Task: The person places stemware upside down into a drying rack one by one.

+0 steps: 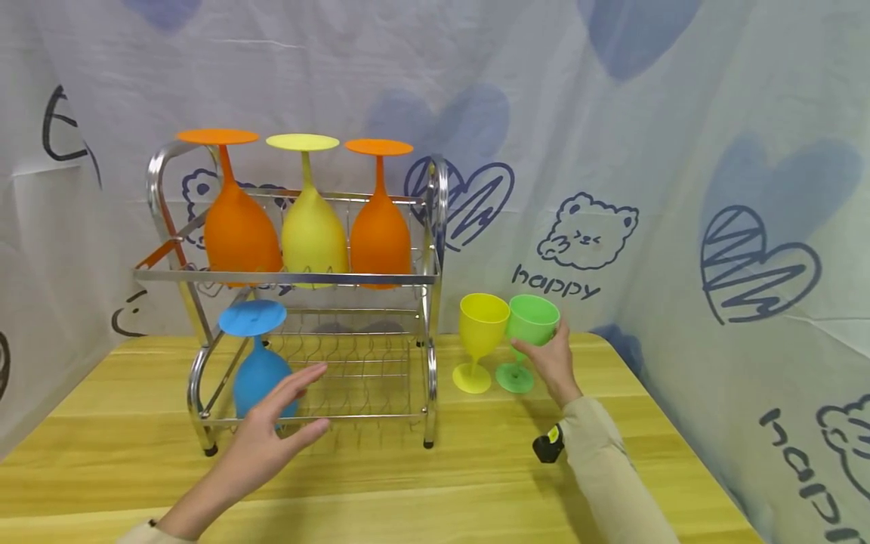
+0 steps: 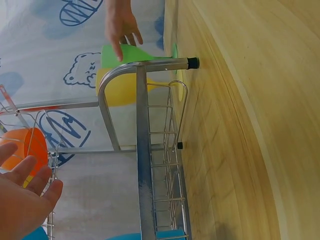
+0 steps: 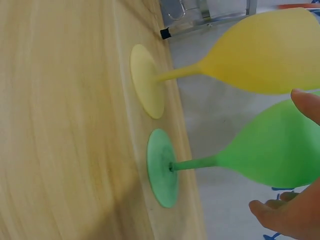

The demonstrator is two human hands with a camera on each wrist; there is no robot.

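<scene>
A green goblet stands upright on the table with a yellow goblet close at its left. My right hand is around the green bowl, thumb at the near side and fingers at the far right. In the right wrist view, the thumb overlaps the bowl's edge while the other fingers show a gap from it. My left hand holds nothing; its fingers are spread in front of the rack's lower tier, near an upside-down blue goblet.
A two-tier metal rack stands on the wooden table. Its upper tier carries an upside-down orange goblet, a pale yellow one and another orange one. A printed curtain hangs behind. A small black object shows by the right wrist.
</scene>
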